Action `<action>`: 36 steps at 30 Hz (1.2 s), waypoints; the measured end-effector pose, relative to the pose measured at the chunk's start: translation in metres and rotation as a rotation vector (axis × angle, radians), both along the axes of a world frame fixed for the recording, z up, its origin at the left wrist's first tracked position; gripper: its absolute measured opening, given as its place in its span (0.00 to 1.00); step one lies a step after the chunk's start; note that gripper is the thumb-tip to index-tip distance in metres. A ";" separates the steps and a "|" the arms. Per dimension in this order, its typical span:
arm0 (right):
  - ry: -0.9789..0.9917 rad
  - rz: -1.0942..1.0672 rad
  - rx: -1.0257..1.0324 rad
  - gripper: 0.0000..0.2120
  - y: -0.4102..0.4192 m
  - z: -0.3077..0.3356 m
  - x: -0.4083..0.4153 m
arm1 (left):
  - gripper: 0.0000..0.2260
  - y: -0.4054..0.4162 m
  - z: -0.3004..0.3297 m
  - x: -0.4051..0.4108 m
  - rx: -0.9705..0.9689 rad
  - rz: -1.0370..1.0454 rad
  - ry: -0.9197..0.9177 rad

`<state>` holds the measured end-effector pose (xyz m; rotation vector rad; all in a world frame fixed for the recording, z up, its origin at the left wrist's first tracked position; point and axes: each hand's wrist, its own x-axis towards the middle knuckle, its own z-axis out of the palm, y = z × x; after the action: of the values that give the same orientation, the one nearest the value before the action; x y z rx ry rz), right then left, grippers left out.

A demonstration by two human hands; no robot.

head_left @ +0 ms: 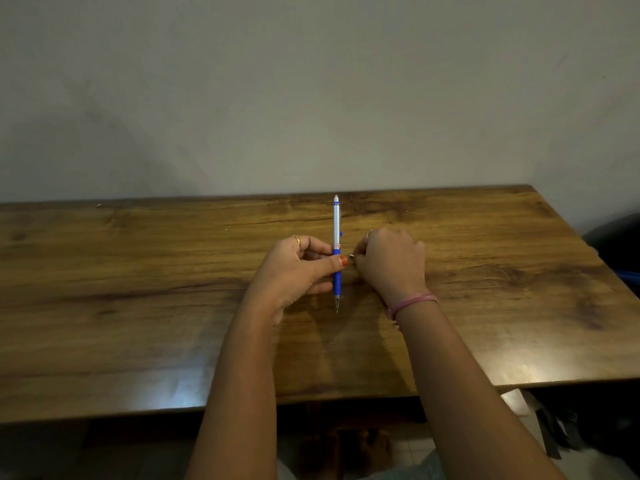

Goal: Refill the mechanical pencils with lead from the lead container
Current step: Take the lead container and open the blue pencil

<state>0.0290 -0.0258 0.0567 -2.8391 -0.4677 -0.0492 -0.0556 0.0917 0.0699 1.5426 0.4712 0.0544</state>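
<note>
Two bare forearms reach forward over the near edge of the brown wood-grain desk [138,306], converging toward its middle. The right wrist wears a pink thread band [412,303]. The left hand [298,268] holds the blue-and-silver mechanical pencil [336,251] upright, tip down just above the desk, with thumb and curled fingers [320,251] pinching its blue grip. Just right of the pencil, the right hand [391,261] is curled knuckles-up, its fingertips pinching something small and pale that cannot be identified. Beyond the pencil, a plain grey wall [311,98] rises.
</note>
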 end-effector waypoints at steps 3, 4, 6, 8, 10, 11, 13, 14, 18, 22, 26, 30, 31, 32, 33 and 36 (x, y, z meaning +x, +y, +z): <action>0.003 0.015 0.085 0.08 -0.003 0.002 0.003 | 0.09 0.000 0.000 0.000 0.011 -0.008 0.001; 0.004 0.017 0.180 0.08 -0.005 0.005 0.005 | 0.08 0.000 0.000 0.000 0.017 -0.012 0.001; 0.069 0.018 0.457 0.07 -0.007 0.012 0.008 | 0.08 0.000 0.000 0.000 0.032 -0.021 0.001; 0.220 0.030 0.738 0.06 -0.008 0.019 0.008 | 0.08 0.000 0.001 0.000 0.048 -0.027 0.003; 0.426 0.018 0.958 0.06 -0.009 0.026 0.004 | 0.08 0.000 0.001 0.000 0.054 -0.033 0.009; 0.519 0.011 1.032 0.06 -0.010 0.028 0.003 | 0.08 0.000 0.001 0.001 0.054 -0.037 0.012; 0.604 -0.002 1.099 0.05 -0.009 0.028 0.002 | 0.08 -0.001 0.000 0.001 0.055 -0.047 0.011; 0.615 -0.007 1.115 0.05 -0.009 0.028 0.002 | 0.08 0.000 0.000 0.001 0.053 -0.053 0.010; 0.650 -0.029 1.195 0.03 -0.007 0.029 0.003 | 0.08 0.001 -0.002 0.000 0.041 -0.103 0.015; 0.655 -0.018 1.199 0.03 -0.010 0.030 0.004 | 0.08 0.001 -0.002 0.000 0.016 -0.143 0.034; 0.681 -0.049 1.292 0.05 -0.008 0.032 0.002 | 0.08 0.001 -0.003 0.000 -0.002 -0.170 0.020; 0.760 -0.049 1.445 0.07 -0.006 0.032 -0.001 | 0.08 0.000 -0.002 -0.001 -0.061 -0.176 -0.008; 0.789 -0.053 1.486 0.07 -0.005 0.032 -0.001 | 0.08 0.000 -0.001 -0.001 -0.074 -0.176 -0.020; 0.821 -0.060 1.524 0.06 -0.004 0.031 -0.001 | 0.08 0.000 0.000 -0.002 -0.088 -0.176 -0.033; 0.858 -0.074 1.553 0.05 -0.003 0.031 -0.001 | 0.08 0.000 0.001 -0.002 -0.103 -0.175 -0.042; 0.988 -0.113 1.604 0.05 0.000 0.032 -0.002 | 0.07 0.001 0.003 -0.004 -0.135 -0.177 -0.052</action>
<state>0.0268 -0.0255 0.0883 -1.0625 0.0432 0.6122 -0.0596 0.0928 0.0729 1.4413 0.2902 -0.0724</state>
